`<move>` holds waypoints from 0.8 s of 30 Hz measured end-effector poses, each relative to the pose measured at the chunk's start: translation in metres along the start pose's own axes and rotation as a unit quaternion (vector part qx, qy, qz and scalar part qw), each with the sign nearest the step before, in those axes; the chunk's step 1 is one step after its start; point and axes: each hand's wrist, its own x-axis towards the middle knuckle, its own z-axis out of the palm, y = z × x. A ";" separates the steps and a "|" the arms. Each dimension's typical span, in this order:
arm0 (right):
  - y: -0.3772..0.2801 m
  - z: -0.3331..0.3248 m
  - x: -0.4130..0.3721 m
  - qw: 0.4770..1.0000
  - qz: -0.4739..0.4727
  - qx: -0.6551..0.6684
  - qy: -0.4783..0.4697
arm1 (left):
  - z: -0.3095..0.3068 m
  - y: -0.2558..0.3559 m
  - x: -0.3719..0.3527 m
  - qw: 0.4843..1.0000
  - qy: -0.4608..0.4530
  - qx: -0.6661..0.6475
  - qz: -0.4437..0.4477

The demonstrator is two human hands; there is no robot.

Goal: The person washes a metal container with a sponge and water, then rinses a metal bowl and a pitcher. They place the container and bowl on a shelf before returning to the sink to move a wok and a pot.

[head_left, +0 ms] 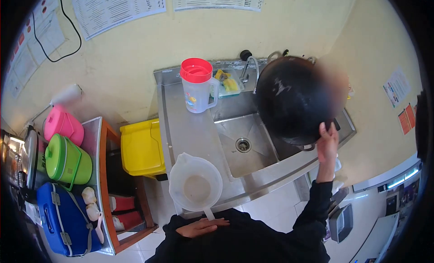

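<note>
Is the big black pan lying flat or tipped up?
Tipped up. The wok stands on edge over the sink, its round face toward the camera, with the right hand gripping its lower rim.

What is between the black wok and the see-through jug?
The steel sink, with its round drain, lies between the black wok and see-through jug, in the head view.

Left hand (202, 227) laid flat against the dark-clothed torso (257, 238), fingers stretched out and kept close together, right arm (315, 204) sleeved in black and extended forward, right hand (327, 143) raised above the wrist, fingers curled closed in a grip
</note>
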 end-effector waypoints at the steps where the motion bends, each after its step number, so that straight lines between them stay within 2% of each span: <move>1: -0.012 0.002 0.001 1.000 -0.017 -0.008 -0.006 | 0.000 -0.002 0.000 1.000 0.002 -0.005 0.004; 5: -0.025 0.009 -0.001 1.000 -0.011 -0.024 0.011 | 0.004 -0.003 -0.001 0.999 0.030 -0.009 0.013; 11: 0.089 -0.003 -0.024 0.992 0.069 -0.102 -0.015 | 0.008 -0.006 -0.004 0.998 0.061 0.003 0.022; 13: 0.093 0.011 -0.032 0.991 0.083 -0.103 0.000 | 0.011 0.001 -0.008 0.997 0.079 0.003 0.000; 17: 0.064 0.035 -0.035 0.980 0.024 -0.172 -0.098 | 0.020 -0.007 -0.017 0.974 0.203 -0.084 -0.049; 19: 0.070 0.048 -0.039 0.952 -0.021 -0.261 -0.160 | 0.019 -0.023 -0.023 0.945 0.289 -0.139 -0.066; 20: 0.074 0.056 -0.040 0.932 -0.046 -0.304 -0.191 | 0.017 -0.023 -0.027 0.940 0.310 -0.126 -0.069; 22: 0.093 0.082 -0.049 0.871 -0.216 -0.399 -0.187 | 0.013 -0.017 -0.037 0.926 0.356 -0.101 -0.073; 24: 0.111 0.103 -0.051 0.857 -0.257 -0.370 -0.251 | 0.013 -0.021 -0.046 0.911 0.402 -0.072 -0.060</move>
